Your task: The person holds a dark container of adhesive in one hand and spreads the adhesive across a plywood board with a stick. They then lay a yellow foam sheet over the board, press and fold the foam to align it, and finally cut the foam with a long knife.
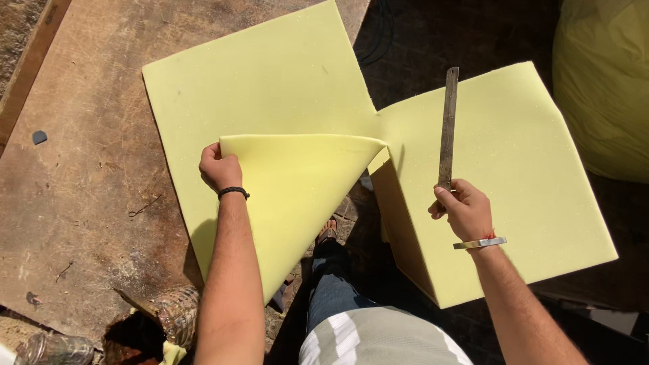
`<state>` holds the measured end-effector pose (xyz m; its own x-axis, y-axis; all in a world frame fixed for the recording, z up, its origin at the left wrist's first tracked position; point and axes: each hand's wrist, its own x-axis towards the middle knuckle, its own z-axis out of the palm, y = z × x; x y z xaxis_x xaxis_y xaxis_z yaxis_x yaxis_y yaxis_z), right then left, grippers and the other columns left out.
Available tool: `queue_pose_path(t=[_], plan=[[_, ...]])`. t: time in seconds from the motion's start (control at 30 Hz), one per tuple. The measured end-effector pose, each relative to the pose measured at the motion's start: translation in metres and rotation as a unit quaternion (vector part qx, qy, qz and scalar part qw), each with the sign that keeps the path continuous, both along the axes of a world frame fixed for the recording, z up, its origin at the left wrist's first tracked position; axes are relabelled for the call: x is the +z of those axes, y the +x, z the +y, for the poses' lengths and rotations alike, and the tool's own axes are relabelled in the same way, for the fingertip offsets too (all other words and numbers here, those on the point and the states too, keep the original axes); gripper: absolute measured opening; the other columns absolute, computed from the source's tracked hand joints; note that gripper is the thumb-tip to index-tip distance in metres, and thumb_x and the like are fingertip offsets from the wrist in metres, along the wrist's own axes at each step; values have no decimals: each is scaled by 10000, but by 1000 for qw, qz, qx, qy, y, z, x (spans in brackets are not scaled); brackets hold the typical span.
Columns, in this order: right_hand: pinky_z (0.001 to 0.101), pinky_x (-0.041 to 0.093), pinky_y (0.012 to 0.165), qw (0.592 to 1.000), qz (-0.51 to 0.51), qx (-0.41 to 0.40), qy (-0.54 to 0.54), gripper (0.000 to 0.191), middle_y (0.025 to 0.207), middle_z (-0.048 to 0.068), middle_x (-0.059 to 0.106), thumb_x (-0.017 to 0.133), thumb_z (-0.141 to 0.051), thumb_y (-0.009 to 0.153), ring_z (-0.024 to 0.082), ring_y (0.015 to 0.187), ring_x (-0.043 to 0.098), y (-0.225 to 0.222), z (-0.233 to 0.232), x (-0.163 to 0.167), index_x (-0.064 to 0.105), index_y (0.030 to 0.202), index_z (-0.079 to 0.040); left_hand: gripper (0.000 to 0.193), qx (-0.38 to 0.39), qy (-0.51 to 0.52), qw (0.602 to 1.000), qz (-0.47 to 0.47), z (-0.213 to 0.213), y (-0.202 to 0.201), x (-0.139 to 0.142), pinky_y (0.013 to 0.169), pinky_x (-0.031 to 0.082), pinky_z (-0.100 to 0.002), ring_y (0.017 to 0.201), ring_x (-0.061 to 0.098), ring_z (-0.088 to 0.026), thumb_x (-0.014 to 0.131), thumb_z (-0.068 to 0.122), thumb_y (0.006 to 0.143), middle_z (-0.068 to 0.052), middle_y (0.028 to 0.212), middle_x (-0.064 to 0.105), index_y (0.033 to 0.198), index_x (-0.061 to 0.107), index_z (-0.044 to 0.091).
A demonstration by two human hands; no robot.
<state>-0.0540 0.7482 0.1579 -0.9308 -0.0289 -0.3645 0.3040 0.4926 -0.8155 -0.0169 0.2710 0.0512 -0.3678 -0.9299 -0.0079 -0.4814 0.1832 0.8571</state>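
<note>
Foam sheet: a large, pale yellow-green foam sheet [270, 81] lies on the table, its near corner folded up and over so the underside faces the camera.
Left hand: the left hand [220, 167] is closed in a fist around the edge of the folded flap, at its upper left corner. A black band sits on the wrist.
Second foam piece: another foam piece [520, 176] of the same colour lies to the right, meeting the first sheet at one point near the fold. Its near edge hangs past the table.
Right hand: the right hand [465, 208] is curled shut around the lower end of a metal ruler [447, 128]. A silver bangle and a red thread circle the wrist.
Metal ruler: long, narrow, dull grey; it lies across the second foam piece, pointing away from the person.
Table: a worn brown wooden table [88, 169], scratched and stained.
Bundle: a bulky yellow-green bundle [602, 81] at the far right, partly out of view.
Bottle: a clear plastic bottle [54, 349] at the bottom left corner.
Person: jeans and a striped shirt show between the arms.
</note>
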Motion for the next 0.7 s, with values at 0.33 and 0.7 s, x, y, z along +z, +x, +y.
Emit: queue_pose_path(t=[0.33, 0.7], plan=[[406, 534, 485, 883, 157, 200, 396, 201, 573, 70, 664, 622, -287, 973, 249, 486, 648, -18, -62, -39, 721, 1024, -119, 82, -45, 66, 994, -79, -31, -36, -27, 768, 606, -369, 824, 727, -194, 665, 45, 890, -46, 895, 755, 952, 716, 58], [401, 528, 467, 853, 194, 203, 439, 195, 556, 47, 640, 603, -302, 984, 238, 485, 648, -28, -89, -32, 710, 975, -139, 220, -73, 87, 987, -109, -34, -42, -44, 839, 583, -394, 919, 714, -204, 563, -33, 868, -52, 984, 745, 1014, 690, 72]])
